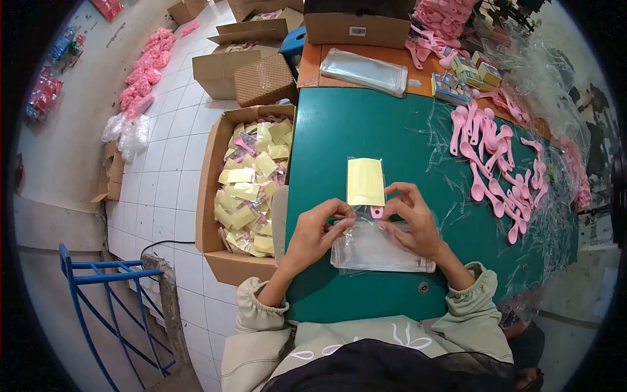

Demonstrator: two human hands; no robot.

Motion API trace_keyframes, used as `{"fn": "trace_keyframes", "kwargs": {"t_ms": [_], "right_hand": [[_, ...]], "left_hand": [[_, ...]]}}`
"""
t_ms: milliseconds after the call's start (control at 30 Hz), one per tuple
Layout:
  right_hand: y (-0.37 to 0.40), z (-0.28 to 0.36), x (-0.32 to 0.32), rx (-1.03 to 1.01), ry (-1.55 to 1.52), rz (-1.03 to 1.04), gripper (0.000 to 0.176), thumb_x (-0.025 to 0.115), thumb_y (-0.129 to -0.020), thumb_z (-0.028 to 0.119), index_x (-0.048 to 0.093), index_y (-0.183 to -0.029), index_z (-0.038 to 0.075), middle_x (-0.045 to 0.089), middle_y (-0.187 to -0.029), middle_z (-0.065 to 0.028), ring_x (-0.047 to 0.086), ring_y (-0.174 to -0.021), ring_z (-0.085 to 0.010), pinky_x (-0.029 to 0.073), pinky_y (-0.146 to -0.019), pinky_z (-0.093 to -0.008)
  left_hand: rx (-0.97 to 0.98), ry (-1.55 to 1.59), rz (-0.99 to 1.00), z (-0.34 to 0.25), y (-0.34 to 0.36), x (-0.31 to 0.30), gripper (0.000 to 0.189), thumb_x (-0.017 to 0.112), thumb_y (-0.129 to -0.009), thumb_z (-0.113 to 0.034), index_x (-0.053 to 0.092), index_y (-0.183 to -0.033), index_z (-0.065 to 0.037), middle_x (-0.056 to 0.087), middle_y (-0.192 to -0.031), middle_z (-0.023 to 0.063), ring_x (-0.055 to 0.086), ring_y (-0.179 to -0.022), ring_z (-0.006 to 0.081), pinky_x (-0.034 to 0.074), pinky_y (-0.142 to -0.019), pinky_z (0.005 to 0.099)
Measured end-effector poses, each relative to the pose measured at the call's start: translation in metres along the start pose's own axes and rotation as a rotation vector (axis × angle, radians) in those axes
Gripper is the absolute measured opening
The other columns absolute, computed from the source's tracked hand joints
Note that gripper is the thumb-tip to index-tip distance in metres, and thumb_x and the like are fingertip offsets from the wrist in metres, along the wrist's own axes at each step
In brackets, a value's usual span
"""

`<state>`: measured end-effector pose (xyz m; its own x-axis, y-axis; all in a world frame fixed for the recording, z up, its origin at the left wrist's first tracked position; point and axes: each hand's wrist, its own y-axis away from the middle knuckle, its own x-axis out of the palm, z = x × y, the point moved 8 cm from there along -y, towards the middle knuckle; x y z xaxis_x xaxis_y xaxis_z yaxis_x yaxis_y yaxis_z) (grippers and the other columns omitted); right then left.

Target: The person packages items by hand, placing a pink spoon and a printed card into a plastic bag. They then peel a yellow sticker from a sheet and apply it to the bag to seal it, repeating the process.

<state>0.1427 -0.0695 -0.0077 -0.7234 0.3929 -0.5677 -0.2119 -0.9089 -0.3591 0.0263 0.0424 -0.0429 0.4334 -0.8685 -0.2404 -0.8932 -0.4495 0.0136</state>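
A clear plastic sleeve with a yellow card (366, 182) in it lies on the green table (320, 137). The pink end of a spoon (377, 212) shows just below the card. My left hand (321, 230) pinches clear film at the sleeve's lower left. At the lower right, my right hand (411, 222) has its thumb and fingers on the film and the sleeve's edge. Under and between both hands rests a stack of clear plastic sleeves (385, 251). Exactly where the film opens is too transparent to tell.
Pink spoons (496, 157) lie in a loose pile to the right, beside crumpled clear film (552, 196). A cardboard box (208, 215) of packed yellow cards stands at the left. Beyond are a sleeve bundle (364, 70), small boxes (452, 88) and a large carton (356, 29).
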Motion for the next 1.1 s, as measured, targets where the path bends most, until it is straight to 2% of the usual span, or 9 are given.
{"fn": "trace_keyframes", "kwargs": {"t_ms": [100, 200, 300, 433, 533, 733, 800, 1000, 1100], "right_hand": [[0.0, -0.005, -0.004, 0.114, -0.032, -0.032, 0.014, 0.067, -0.074, -0.002, 0.056, -0.083, -0.001, 0.046, -0.109, -0.0135, 0.058, -0.088, -0.0185, 0.051, -0.072, -0.0277], [0.007, -0.02, 0.002, 0.329, -0.236, -0.093, 0.011, 0.065, -0.078, -0.001, 0.056, -0.084, -0.002, 0.046, -0.108, -0.0113, 0.057, -0.087, -0.0147, 0.051, -0.072, -0.0261], [0.008, -0.027, 0.008, 0.449, -0.391, -0.084, 0.009, 0.063, -0.081, 0.001, 0.057, -0.086, -0.002, 0.047, -0.106, -0.0089, 0.055, -0.087, -0.0124, 0.052, -0.07, -0.0244], [0.014, -0.043, 0.017, 0.496, -0.513, -0.084, 0.007, 0.061, -0.083, 0.002, 0.056, -0.087, -0.002, 0.048, -0.103, -0.0074, 0.055, -0.086, -0.0113, 0.052, -0.069, -0.0232], [0.015, -0.047, 0.019, 0.54, -0.572, -0.104, 0.006, 0.06, -0.085, 0.002, 0.056, -0.087, -0.003, 0.051, -0.097, -0.0067, 0.057, -0.083, -0.0108, 0.052, -0.068, -0.0227], [0.018, -0.056, 0.024, 0.671, -0.602, -0.11, 0.009, 0.058, -0.087, 0.003, 0.053, -0.088, -0.005, 0.059, -0.079, -0.0056, 0.06, -0.073, -0.01, 0.052, -0.064, -0.0221], [0.017, -0.055, 0.023, 0.697, -0.587, -0.137, 0.01, 0.058, -0.087, 0.003, 0.052, -0.089, -0.004, 0.059, -0.076, -0.0062, 0.061, -0.07, -0.0101, 0.052, -0.062, -0.0221], [0.015, -0.054, 0.02, 0.705, -0.626, -0.235, 0.01, 0.057, -0.086, 0.001, 0.048, -0.088, -0.001, 0.059, -0.075, -0.0074, 0.061, -0.067, -0.0101, 0.052, -0.057, -0.0226], [0.014, -0.052, 0.022, 0.665, -0.57, -0.196, 0.009, 0.057, -0.086, 0.001, 0.048, -0.088, -0.001, 0.059, -0.076, -0.0073, 0.062, -0.067, -0.0102, 0.052, -0.057, -0.0226]], "left_hand": [[0.027, -0.054, -0.026, -0.004, 0.002, -0.001, 0.009, 0.061, -0.083, -0.003, 0.057, -0.091, 0.0, 0.059, -0.09, 0.0054, 0.058, -0.081, 0.0101, 0.051, -0.063, 0.0221], [0.059, -0.086, -0.071, -0.008, 0.004, -0.001, 0.01, 0.063, -0.082, -0.004, 0.057, -0.089, 0.0, 0.059, -0.093, 0.007, 0.059, -0.081, 0.0112, 0.052, -0.062, 0.0226], [0.074, -0.11, -0.115, -0.008, 0.006, -0.003, 0.012, 0.065, -0.08, -0.005, 0.057, -0.088, 0.0, 0.058, -0.094, 0.0076, 0.059, -0.08, 0.0113, 0.051, -0.061, 0.0222], [0.038, -0.075, -0.12, 0.001, 0.004, -0.001, 0.014, 0.066, -0.079, -0.005, 0.057, -0.087, 0.001, 0.057, -0.094, 0.0073, 0.059, -0.078, 0.0114, 0.051, -0.06, 0.0219], [0.031, -0.054, -0.142, 0.003, 0.002, -0.001, 0.011, 0.065, -0.079, -0.004, 0.057, -0.086, 0.001, 0.057, -0.084, 0.0064, 0.06, -0.073, 0.0141, 0.051, -0.058, 0.0245], [-0.077, 0.049, -0.155, 0.024, 0.0, 0.0, 0.012, 0.066, -0.08, -0.007, 0.057, -0.084, 0.0, 0.062, -0.08, 0.0052, 0.06, -0.069, 0.0109, 0.05, -0.059, 0.0225], [-0.119, 0.063, -0.134, 0.025, -0.001, 0.001, 0.013, 0.065, -0.082, -0.007, 0.055, -0.087, -0.001, 0.061, -0.084, 0.0031, 0.058, -0.073, 0.0075, 0.048, -0.059, 0.0203], [-0.165, 0.15, -0.132, 0.027, -0.001, 0.002, 0.013, 0.063, -0.085, -0.006, 0.051, -0.091, -0.002, 0.06, -0.086, 0.0006, 0.054, -0.076, 0.0042, 0.043, -0.06, 0.0174], [-0.167, 0.168, -0.099, 0.03, 0.0, 0.004, 0.013, 0.062, -0.085, -0.006, 0.052, -0.092, -0.003, 0.059, -0.088, 0.0, 0.052, -0.076, 0.0035, 0.042, -0.06, 0.017]]}}
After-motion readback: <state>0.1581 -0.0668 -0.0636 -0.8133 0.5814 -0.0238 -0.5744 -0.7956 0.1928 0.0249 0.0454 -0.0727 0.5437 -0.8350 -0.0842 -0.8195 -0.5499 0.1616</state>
